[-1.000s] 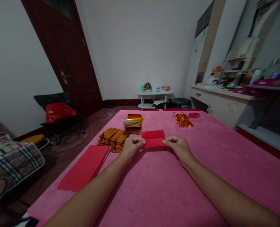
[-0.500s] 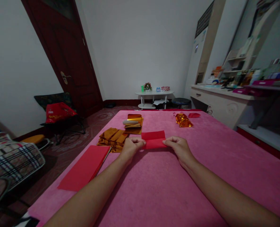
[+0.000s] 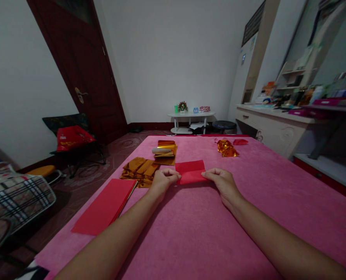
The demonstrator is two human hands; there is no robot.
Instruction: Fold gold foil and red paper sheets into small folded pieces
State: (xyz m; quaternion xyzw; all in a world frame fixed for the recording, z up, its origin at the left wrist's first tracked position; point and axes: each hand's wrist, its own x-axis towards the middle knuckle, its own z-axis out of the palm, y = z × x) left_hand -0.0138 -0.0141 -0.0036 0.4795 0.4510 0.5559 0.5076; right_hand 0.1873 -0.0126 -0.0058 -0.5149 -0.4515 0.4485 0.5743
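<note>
Left hand [image 3: 163, 181]: thumb and fingers pinching the left edge of a red paper piece [image 3: 190, 172]
Right hand [image 3: 222, 181]: pinching its right edge in the same way
Red paper piece: spread between the two hands over the pink-covered desk [image 3: 213, 233], a crease running across it; whether its lower edge touches the cloth I cannot tell
Step in hand: seemingly handling the paper along that crease
Next move: probably calls for level, even pinches, so the thin paper does not skew
Gold foil pile [image 3: 139, 171]: just beside the left hand, pieces overlapping
Red paper stack [image 3: 105, 208]: on the desk's left side, nearer the person
Gold foil bundle [image 3: 168, 159]: beyond the pile, a grey object [image 3: 160, 150] on it
Crumpled gold foil [image 3: 227, 148]: far right, beside a red scrap [image 3: 241, 142]
</note>
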